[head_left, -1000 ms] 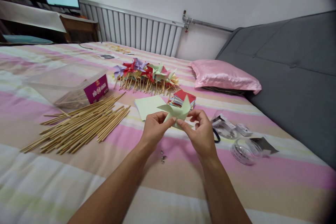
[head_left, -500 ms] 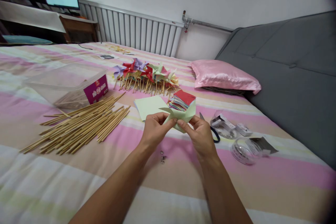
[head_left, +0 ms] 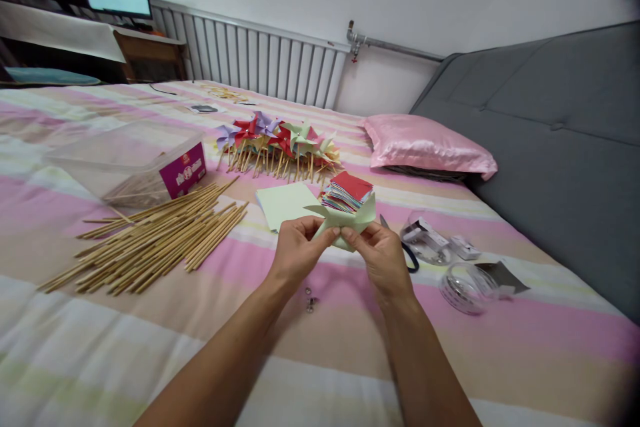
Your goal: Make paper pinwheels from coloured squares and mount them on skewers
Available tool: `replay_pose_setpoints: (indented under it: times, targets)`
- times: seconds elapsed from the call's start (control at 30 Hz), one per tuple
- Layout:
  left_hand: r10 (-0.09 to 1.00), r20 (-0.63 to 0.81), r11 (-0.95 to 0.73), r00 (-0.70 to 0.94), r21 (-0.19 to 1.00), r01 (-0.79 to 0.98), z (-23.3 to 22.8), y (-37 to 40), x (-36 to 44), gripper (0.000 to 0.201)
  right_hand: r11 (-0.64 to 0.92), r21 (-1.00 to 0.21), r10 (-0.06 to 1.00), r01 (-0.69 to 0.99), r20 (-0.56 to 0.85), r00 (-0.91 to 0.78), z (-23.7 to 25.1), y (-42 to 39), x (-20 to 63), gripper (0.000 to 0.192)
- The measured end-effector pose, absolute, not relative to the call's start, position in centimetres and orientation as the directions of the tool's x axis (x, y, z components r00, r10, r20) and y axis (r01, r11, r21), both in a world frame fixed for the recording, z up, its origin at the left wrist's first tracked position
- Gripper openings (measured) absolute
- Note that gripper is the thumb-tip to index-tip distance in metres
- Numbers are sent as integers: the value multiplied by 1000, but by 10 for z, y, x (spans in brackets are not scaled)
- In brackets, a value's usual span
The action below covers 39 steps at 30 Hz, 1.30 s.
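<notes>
left hand [head_left: 299, 252] and right hand [head_left: 381, 257] both pinching light green paper pinwheel [head_left: 344, 221] above bed [head_left: 150, 320], near paper stack [head_left: 346, 191] | risk: folded tips springing open if pinch loosens | pins [head_left: 310, 300] easily lost on bed

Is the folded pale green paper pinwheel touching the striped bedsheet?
Apart. The head view shows both hands pinching the pinwheel above the bedsheet.

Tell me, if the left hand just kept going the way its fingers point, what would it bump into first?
The left hand points up and right, toward the light green folded paper that it already pinches together with the right hand. Beyond that, probably the stack of coloured paper squares, though depth is hard to judge here.
</notes>
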<state>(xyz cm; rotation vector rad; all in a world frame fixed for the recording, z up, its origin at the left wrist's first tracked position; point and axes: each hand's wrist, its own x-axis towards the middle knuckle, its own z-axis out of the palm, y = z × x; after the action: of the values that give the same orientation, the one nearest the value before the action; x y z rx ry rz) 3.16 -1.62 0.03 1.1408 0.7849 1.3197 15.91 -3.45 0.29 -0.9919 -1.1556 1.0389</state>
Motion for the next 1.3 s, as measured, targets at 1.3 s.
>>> replay_pose_setpoints:
  times: [1.3]
  targets:
    - [938, 168, 241, -305, 319, 917, 6, 12, -57, 27, 156, -986, 974, 64, 164, 158, -9, -36, 172, 29]
